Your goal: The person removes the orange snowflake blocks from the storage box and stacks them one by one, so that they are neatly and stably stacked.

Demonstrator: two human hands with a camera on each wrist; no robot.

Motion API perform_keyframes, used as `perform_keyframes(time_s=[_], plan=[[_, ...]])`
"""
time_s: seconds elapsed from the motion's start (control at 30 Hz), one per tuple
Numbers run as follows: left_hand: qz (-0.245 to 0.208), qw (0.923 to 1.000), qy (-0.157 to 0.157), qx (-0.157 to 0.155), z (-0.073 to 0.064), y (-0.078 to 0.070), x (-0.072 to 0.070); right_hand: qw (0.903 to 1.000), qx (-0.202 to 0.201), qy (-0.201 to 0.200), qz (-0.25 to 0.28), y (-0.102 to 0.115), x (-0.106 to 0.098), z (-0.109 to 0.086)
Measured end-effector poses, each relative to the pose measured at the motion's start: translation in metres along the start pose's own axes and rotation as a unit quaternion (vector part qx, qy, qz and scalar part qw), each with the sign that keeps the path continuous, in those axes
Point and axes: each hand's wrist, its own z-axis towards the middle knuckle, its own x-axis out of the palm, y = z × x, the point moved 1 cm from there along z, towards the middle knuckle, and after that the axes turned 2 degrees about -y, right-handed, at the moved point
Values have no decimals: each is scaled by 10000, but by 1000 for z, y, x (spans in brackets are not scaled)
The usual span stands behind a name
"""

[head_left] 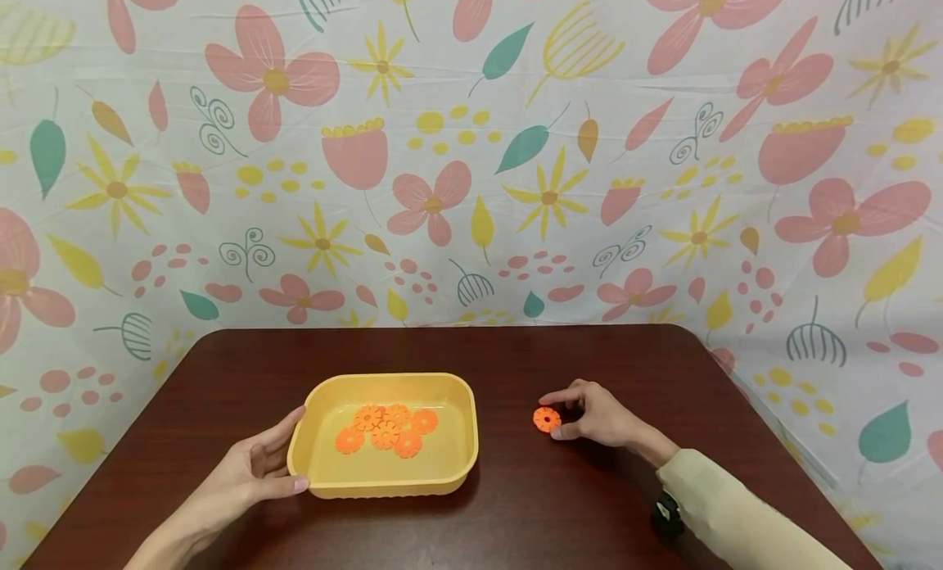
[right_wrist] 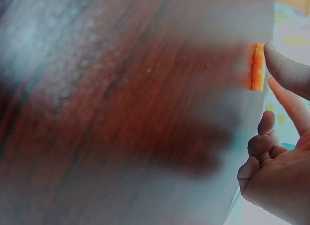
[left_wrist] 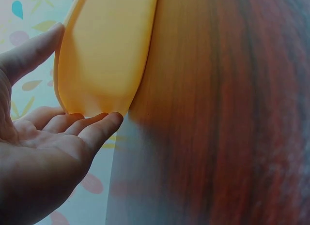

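A yellow plastic tray point(head_left: 383, 472) sits on the dark table, with several orange flower-shaped discs point(head_left: 385, 434) lying in a loose cluster inside it. At its left end, my left hand point(head_left: 246, 476) touches the outer wall, fingers and thumb extended and spread along it. The palm stays apart from the tray in the left wrist view. To the right of the tray, my right hand point(head_left: 600, 414) pinches one notched orange disc point(head_left: 547, 419) with a central hole, between index finger and thumb. That disc point(right_wrist: 258, 67) shows edge-on in the right wrist view.
The dark brown wooden table point(head_left: 516, 521) has rounded far corners. Behind it hangs a white cloth point(head_left: 457, 291) printed with flowers and leaves. A dark watch-like band point(head_left: 667, 514) sits at the right wrist, below a light sleeve point(head_left: 737, 513).
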Motion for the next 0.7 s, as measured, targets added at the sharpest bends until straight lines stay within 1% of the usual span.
perform_keyframes(time_s=[0.33, 0.53, 0.7], plan=[[4, 9999, -105, -66, 0, 0, 1, 9996, -209, 46, -160, 9, 0, 2], [-1, 9999, -91, -82, 0, 0, 1, 9993, -216, 36, -314, 27, 2, 6], [-34, 9999, -38, -131, 0, 0, 0, 9992, -325, 84, -210, 44, 6, 9]])
